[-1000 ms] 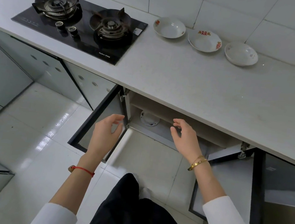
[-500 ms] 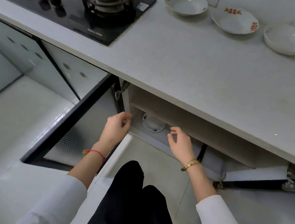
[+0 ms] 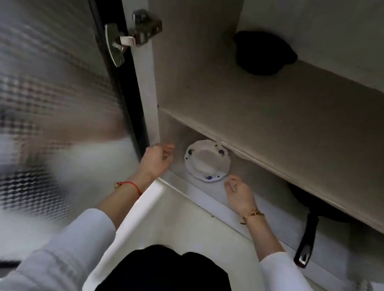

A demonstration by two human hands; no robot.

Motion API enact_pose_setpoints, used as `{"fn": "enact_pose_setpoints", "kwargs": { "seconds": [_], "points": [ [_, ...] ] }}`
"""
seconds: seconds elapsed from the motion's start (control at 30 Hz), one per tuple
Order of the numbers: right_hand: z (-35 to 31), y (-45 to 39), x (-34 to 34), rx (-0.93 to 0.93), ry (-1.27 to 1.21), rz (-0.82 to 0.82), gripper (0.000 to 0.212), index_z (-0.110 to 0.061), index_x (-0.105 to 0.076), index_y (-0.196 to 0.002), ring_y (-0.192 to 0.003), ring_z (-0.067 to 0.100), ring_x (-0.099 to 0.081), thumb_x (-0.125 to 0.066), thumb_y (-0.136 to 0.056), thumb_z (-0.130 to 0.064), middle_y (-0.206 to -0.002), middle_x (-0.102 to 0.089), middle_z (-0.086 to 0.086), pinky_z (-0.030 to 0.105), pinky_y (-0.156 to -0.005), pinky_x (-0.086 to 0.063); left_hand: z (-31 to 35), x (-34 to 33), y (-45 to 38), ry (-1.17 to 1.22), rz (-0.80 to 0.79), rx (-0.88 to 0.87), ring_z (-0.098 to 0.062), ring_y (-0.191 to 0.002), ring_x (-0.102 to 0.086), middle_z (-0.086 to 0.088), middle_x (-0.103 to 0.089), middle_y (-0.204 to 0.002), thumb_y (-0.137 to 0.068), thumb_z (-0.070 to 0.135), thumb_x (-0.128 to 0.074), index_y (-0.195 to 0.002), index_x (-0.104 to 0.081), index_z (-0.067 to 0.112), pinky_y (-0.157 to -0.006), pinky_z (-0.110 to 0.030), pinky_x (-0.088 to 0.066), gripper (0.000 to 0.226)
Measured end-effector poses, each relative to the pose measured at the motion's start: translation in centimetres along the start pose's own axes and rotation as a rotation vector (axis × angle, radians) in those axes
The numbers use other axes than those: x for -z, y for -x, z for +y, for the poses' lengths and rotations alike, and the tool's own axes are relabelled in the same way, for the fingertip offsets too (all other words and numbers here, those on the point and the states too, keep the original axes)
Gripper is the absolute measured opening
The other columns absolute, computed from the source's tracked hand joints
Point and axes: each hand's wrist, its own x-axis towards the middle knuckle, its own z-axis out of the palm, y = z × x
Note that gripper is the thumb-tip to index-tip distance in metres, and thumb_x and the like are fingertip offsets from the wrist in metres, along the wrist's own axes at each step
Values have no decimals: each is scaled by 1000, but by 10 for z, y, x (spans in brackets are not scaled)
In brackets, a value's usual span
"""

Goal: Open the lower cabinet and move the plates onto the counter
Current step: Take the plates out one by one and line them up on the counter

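Note:
The lower cabinet stands open. A white plate (image 3: 207, 162) with blue flower marks on its scalloped rim lies on the cabinet floor (image 3: 265, 184), partly under the inner shelf (image 3: 296, 123). My left hand (image 3: 157, 157) hovers just left of the plate with curled fingers, holding nothing. My right hand (image 3: 238, 193) is at the plate's lower right, fingers bent and apart, also holding nothing. Neither hand touches the plate. The counter is out of view.
The left cabinet door (image 3: 47, 105), frosted and textured, swings wide open with its metal hinge (image 3: 131, 35) above. A black frying pan (image 3: 308, 230) lies on the cabinet floor at right, handle pointing outward. A dark round thing (image 3: 261, 52) sits on the upper shelf.
My head has dropped low, so the counter and its bowls have left view and the cabinet's inside fills it. Both hands have reached in to either side of the plate.

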Motion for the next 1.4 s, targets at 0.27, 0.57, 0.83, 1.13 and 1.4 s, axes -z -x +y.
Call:
{"fn": "enact_pose_setpoints", "kwargs": {
  "seconds": [0.27,0.57,0.83,1.13,1.4],
  "points": [
    [63,-96,-49,-122,-4,80,28,7,-53,-116,-107,36,-58,-49,-92,-8,-115,-61,23,25,-79,-40,-66,-71,-59,27,-45,9,-32,-102,-65,-15,-64,-122,-86,1,-54,-123,-59,-1,-92,-26,-45,38],
    [98,-160,-82,-200,68,96,33,6,-54,-118,-115,36,-52,-52,-91,-14,-128,-53,23,28,-90,-38,-106,-133,-116,65,-44,143,-30,-110,-62,-17,-63,-123,-86,4,-60,-128,-53,-1,-82,-15,-37,43],
    [100,-180,-94,-290,-88,116,25,5,-60,-104,-92,29,-60,-50,-83,-2,-105,-66,20,22,-71,-39,-104,-165,-143,87,-109,203,-30,-106,-63,-16,-69,-110,-82,6,-60,-106,-65,4,-90,-35,-47,25],
    [93,-137,-105,-292,-241,159,30,5,-57,-107,-97,26,-59,-52,-78,9,-106,-65,16,18,-74,-39,-96,-147,-95,96,-99,184,-30,-102,-65,-18,-72,-99,-75,-3,-60,-97,-70,1,-77,-24,-46,24],
    [57,-61,-95,-250,-523,162,38,-6,-56,-111,-98,23,-61,-54,-77,11,-92,-63,-2,30,-84,-49,-74,-79,-14,87,-42,98,-13,-83,-63,-3,-73,-95,-72,1,-68,-99,-70,13,-68,-19,-44,29]
  ]
}}
